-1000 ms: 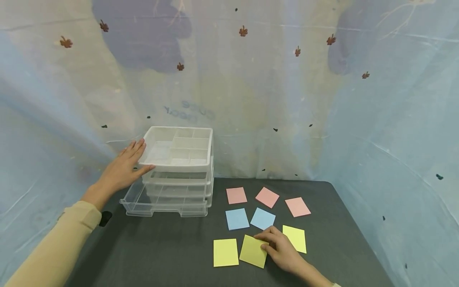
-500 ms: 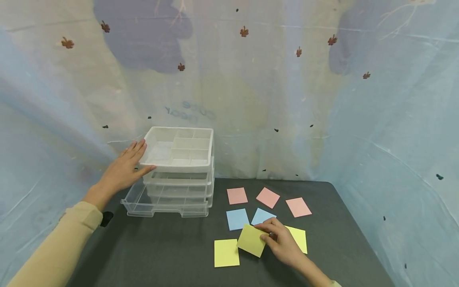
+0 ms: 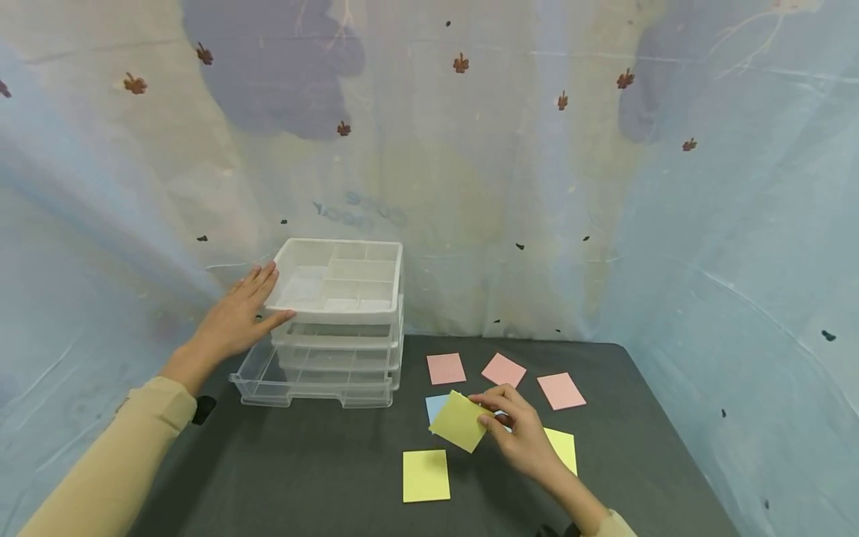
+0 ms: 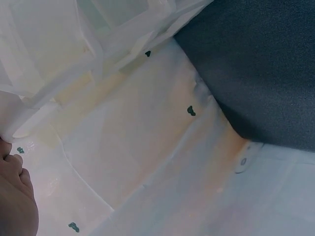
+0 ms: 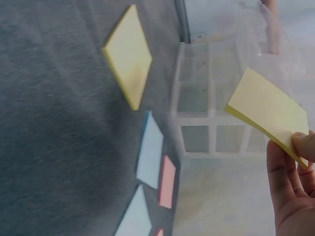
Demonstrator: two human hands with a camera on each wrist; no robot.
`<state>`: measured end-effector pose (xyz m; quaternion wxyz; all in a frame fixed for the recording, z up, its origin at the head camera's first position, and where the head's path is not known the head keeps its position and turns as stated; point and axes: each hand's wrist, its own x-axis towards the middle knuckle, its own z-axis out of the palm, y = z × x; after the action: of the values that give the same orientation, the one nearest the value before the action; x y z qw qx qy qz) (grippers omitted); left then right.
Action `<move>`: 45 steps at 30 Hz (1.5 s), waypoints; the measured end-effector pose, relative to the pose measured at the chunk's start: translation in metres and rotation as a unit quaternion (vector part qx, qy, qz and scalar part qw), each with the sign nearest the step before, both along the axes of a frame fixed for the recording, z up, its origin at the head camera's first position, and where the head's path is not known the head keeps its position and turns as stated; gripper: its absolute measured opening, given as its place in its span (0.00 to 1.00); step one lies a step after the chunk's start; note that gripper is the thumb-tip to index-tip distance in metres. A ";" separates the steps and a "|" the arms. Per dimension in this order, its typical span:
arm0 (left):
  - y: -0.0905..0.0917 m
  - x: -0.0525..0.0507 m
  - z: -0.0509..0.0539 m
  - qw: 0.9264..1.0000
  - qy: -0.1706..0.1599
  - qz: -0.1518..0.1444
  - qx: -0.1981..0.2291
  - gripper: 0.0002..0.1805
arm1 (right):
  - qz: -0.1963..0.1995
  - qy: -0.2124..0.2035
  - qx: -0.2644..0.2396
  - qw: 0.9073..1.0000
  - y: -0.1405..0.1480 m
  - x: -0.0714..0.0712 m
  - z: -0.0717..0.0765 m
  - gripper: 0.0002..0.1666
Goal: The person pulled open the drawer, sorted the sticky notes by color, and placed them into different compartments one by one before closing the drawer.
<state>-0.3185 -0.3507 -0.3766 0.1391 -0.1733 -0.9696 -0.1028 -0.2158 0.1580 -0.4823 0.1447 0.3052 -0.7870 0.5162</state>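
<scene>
My right hand (image 3: 523, 436) pinches a yellow sticky note pad (image 3: 461, 422) by one corner, thumb against fingers. The pad is lifted and tilted above the table, and in the right wrist view its thick edge shows. Behind it, a blue pad (image 3: 435, 406) is partly covered; another blue one is mostly hidden by the right hand. My left hand (image 3: 231, 321), fingers straight, rests against the left rim of a white plastic drawer unit (image 3: 344, 318). The unit's clear bottom drawer (image 3: 318, 394) is pulled out, and dividers show inside it.
On the dark table (image 3: 302, 470) lie a yellow pad (image 3: 426, 476) in front and another yellow pad (image 3: 562, 447) partly behind the right wrist. Three pink pads (image 3: 561, 391) form the back row. A patterned plastic curtain (image 3: 470, 186) surrounds the table.
My right hand has raised the yellow sticky note pad off the table and carried it away from me, slightly left, over the blue pads. The left hand stays at the drawer unit.
</scene>
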 end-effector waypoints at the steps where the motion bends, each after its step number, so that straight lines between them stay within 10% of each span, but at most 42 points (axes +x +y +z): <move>1: 0.000 0.000 0.000 1.000 0.000 0.000 0.000 0.53 | 0.002 0.003 -0.007 1.000 -0.001 -0.001 0.002 0.19; 45: -0.002 -0.004 -0.003 1.000 -0.004 0.004 0.007 0.53 | 0.088 0.051 -0.123 0.987 -0.090 -0.043 0.088 0.19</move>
<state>-0.3225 -0.3530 -0.3799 0.1367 -0.1682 -0.9700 -0.1098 -0.2583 0.0682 -0.3947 0.1752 0.3793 -0.6794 0.6032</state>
